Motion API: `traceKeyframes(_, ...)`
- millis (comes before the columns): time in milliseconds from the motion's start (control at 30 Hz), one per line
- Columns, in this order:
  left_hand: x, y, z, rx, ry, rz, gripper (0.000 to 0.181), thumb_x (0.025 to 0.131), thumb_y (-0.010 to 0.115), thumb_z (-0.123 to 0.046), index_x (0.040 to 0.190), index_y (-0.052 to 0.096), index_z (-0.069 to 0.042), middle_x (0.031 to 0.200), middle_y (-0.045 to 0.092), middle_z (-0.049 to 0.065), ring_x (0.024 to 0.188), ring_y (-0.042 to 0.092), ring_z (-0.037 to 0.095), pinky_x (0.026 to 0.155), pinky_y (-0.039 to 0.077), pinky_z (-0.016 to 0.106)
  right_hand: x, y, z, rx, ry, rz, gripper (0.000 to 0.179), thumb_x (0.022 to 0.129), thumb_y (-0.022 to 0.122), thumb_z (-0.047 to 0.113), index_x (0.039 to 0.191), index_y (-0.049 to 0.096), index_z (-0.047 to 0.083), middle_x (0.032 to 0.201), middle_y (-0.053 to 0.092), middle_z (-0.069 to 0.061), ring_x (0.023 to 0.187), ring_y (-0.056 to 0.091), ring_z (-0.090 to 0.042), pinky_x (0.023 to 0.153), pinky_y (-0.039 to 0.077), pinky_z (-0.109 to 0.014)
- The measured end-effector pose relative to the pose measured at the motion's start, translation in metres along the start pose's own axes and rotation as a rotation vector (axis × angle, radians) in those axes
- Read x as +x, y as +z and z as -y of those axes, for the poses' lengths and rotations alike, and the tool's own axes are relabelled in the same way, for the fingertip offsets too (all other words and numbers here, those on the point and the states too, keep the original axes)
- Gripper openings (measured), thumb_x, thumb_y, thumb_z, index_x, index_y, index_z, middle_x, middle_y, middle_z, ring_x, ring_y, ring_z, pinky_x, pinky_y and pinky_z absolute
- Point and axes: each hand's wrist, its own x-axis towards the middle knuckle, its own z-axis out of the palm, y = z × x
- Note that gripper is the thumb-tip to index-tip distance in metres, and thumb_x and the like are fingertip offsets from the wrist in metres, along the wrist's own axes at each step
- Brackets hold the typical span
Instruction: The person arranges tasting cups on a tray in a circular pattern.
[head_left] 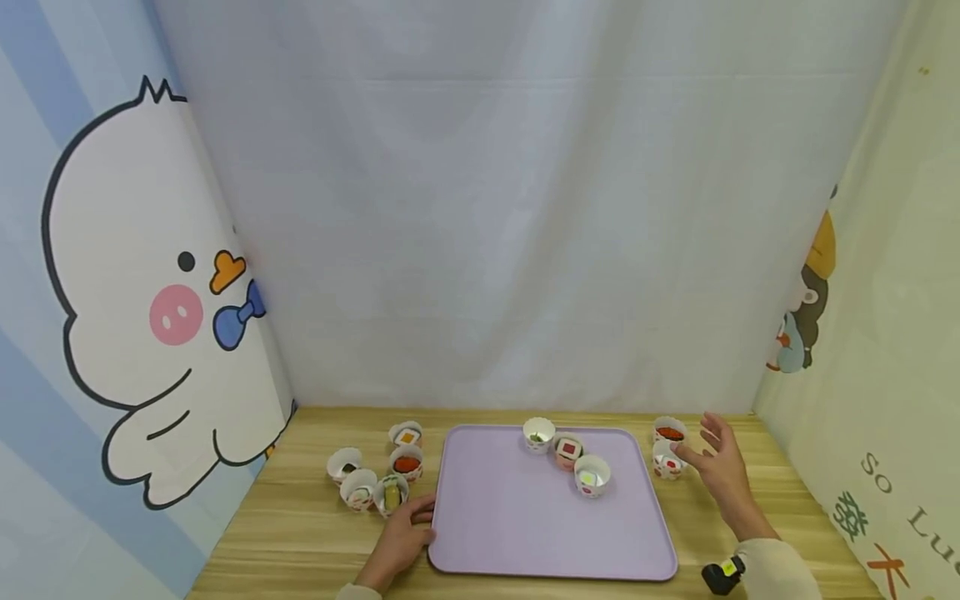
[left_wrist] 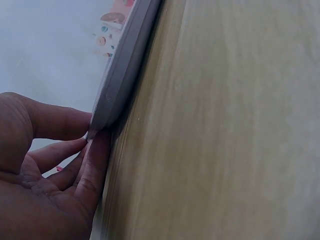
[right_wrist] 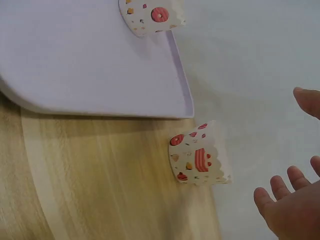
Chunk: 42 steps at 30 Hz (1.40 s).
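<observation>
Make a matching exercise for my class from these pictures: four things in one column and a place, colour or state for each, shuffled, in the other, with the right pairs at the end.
Column 1
1. Left hand
2. Tray
3. Right hand
4. Table

Column 2
A. Wood-grained
B. Fingers spread, beside the cups to the right of the tray
C. Touching the tray's left edge
D. Pale purple

Right pairs: 1-C, 2-D, 3-B, 4-A

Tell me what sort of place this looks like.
Probably a small screened-off tabletop workspace, judging by the wood-grain table, the pale, creased backdrop behind it, and the cartoon-printed panel at the picture's left.
</observation>
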Motion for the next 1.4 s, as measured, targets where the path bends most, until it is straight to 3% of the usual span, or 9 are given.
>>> traceKeyframes(433, 0.001, 0.000, 0.002, -0.013, 0.009, -0.006, 0.058, 0.074, 0.061, 0.013, 0.131, 0.050, 0.017, 0.127, 0.058, 0.032, 0.111, 0.062, 0.038, 0.078, 0.053, 0.022, 0.010, 0.010, -0.038, 0.051, 0.108, 0.077, 0.096, 0.089, 0.069, 0.014, 0.156, 0.001, 0.002, 0.160, 0.013, -0.028, 0.146, 0.019, -0.044, 0.115, 0.026, -0.052)
traceKeyframes(567, 0.001, 0.000, 0.002, -0.009, 0.000, -0.004, 0.058, 0.074, 0.062, 0.012, 0.131, 0.050, 0.017, 0.127, 0.059, 0.031, 0.111, 0.062, 0.038, 0.078, 0.053, 0.023, 0.010, 0.016, -0.044, 0.064, 0.126, 0.064, 0.092, 0.089, 0.068, 0.010, 0.155, 0.006, 0.000, 0.158, 0.016, -0.028, 0.143, 0.025, -0.042, 0.100, 0.038, -0.023)
traceKeyframes(633, 0.001, 0.000, 0.002, -0.010, -0.001, -0.004, 0.059, 0.073, 0.062, 0.012, 0.130, 0.050, 0.017, 0.126, 0.059, 0.031, 0.111, 0.062, 0.037, 0.078, 0.053, 0.023, 0.011, 0.019, -0.047, 0.069, 0.138, 0.055, 0.091, 0.088, 0.069, 0.009, 0.154, 0.008, -0.002, 0.156, 0.018, -0.029, 0.141, 0.028, -0.041, 0.086, 0.037, -0.009)
traceKeyframes(700, 0.001, 0.000, 0.002, -0.014, 0.004, -0.002, 0.059, 0.073, 0.061, 0.012, 0.131, 0.050, 0.017, 0.126, 0.059, 0.031, 0.111, 0.062, 0.038, 0.078, 0.052, 0.021, 0.011, 0.021, -0.049, 0.077, 0.150, 0.048, 0.091, 0.086, 0.070, 0.008, 0.153, 0.010, -0.003, 0.156, 0.019, -0.029, 0.139, 0.032, -0.039, 0.076, 0.036, -0.003)
traceKeyframes(1200, 0.002, 0.000, 0.004, 0.001, -0.004, -0.011, 0.058, 0.073, 0.061, 0.013, 0.131, 0.050, 0.017, 0.126, 0.059, 0.032, 0.111, 0.062, 0.038, 0.076, 0.052, 0.020, 0.014, 0.027, -0.058, -0.047, 0.151, 0.036, 0.088, 0.086, 0.074, 0.018, 0.151, 0.020, -0.004, 0.147, 0.036, -0.026, 0.121, 0.045, -0.026, 0.076, 0.039, -0.005)
traceKeyframes(1400, 0.002, 0.000, 0.007, -0.003, 0.043, -0.006, 0.057, 0.073, 0.062, 0.011, 0.128, 0.052, 0.016, 0.123, 0.061, 0.029, 0.104, 0.065, 0.028, 0.078, 0.054, 0.025, 0.015, 0.027, -0.060, -0.068, 0.148, 0.025, 0.086, 0.085, 0.074, 0.017, 0.150, 0.023, -0.005, 0.146, 0.040, -0.026, 0.113, 0.049, -0.017, 0.076, 0.039, -0.006)
